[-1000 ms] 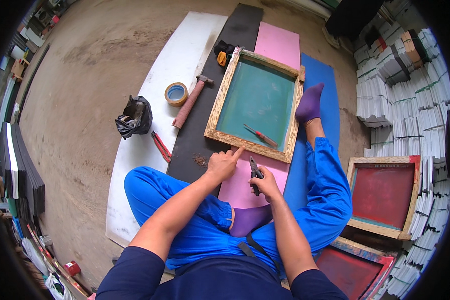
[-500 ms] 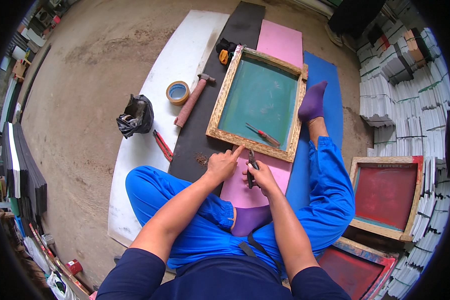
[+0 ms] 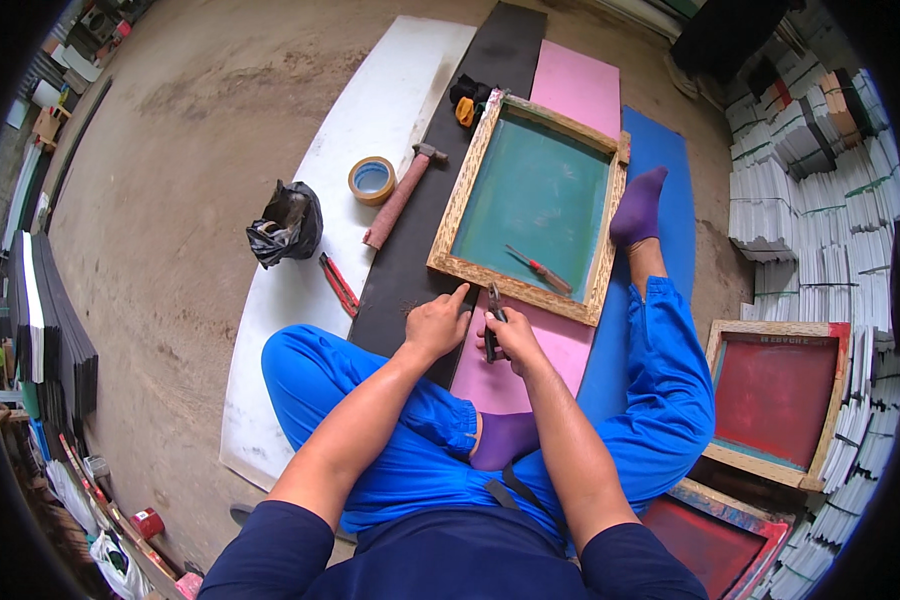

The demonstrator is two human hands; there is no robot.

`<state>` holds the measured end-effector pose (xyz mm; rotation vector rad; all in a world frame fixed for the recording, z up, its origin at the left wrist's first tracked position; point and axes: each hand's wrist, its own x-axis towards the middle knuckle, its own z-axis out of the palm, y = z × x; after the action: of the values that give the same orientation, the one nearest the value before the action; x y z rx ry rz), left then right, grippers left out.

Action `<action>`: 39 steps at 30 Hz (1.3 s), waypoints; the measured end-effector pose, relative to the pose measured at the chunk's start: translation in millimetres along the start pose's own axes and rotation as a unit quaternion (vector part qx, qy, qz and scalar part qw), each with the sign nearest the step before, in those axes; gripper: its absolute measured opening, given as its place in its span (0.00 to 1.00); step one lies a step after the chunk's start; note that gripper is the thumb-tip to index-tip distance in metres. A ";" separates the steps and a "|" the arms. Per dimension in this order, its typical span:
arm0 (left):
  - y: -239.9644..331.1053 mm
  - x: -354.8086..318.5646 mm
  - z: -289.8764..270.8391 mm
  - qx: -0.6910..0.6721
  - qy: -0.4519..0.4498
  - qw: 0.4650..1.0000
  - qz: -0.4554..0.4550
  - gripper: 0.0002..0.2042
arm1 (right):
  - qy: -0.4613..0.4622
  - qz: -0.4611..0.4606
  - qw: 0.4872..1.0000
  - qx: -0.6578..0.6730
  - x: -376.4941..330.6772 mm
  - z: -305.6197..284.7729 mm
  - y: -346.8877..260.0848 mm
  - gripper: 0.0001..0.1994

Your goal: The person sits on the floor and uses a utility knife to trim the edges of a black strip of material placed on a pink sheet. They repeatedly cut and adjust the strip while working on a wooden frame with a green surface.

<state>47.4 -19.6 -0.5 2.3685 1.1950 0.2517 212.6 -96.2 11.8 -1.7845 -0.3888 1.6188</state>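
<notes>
A wooden screen-printing frame (image 3: 510, 285) with green mesh (image 3: 530, 200) lies in front of me. My right hand (image 3: 511, 338) is closed round black-handled pliers (image 3: 495, 318), their jaws by the frame's near rail. Left of them, my left hand (image 3: 437, 325) has its index finger stretched out to the same rail; the other fingers are curled, and I see nothing held. A screwdriver (image 3: 540, 268) with a reddish handle lies on the mesh near the rail. Small dark bits on the black board are partly covered by my left hand.
To the left are a hammer (image 3: 400, 200), a tape roll (image 3: 372, 181), a red cutter (image 3: 339, 286) and a black plastic bag (image 3: 285, 225). My socked foot (image 3: 638, 207) rests against the frame's right side. Red-mesh frames (image 3: 775, 390) and paper stacks (image 3: 820, 220) stand at right.
Both hands have moved left along the near rail, the pliers' jaws going with the right hand. The whole view has shifted slightly. The frame and screwdriver stay in place.
</notes>
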 end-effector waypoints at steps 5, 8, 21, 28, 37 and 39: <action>1.6 0.5 0.2 -0.008 -0.007 1.000 -0.005 0.27 | -0.004 -0.002 1.000 0.000 1.7 2.5 -1.9 0.12; 2.7 1.1 -2.8 -0.009 -0.010 1.000 -0.013 0.27 | -0.009 0.005 1.000 0.005 2.8 2.8 -4.9 0.13; 3.3 2.3 -2.5 -0.028 -0.006 0.999 -0.026 0.25 | -0.032 0.054 0.979 0.194 9.9 13.2 -3.6 0.10; -2.6 7.6 -0.9 -0.025 0.005 0.999 -0.042 0.24 | 0.098 -0.010 0.993 0.058 19.6 35.2 5.1 0.12; -5.9 14.1 3.4 -0.092 0.064 0.991 -0.073 0.18 | 0.252 -0.113 0.934 -0.227 17.0 51.9 14.9 0.17; -5.2 17.4 -2.6 -0.176 0.047 0.972 -0.147 0.17 | 0.242 -0.124 0.930 -0.247 9.9 55.4 14.1 0.17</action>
<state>53.3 -2.2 -1.6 1.8679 1.3978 0.4401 158.1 -84.3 -4.2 -2.3140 -0.7971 0.9019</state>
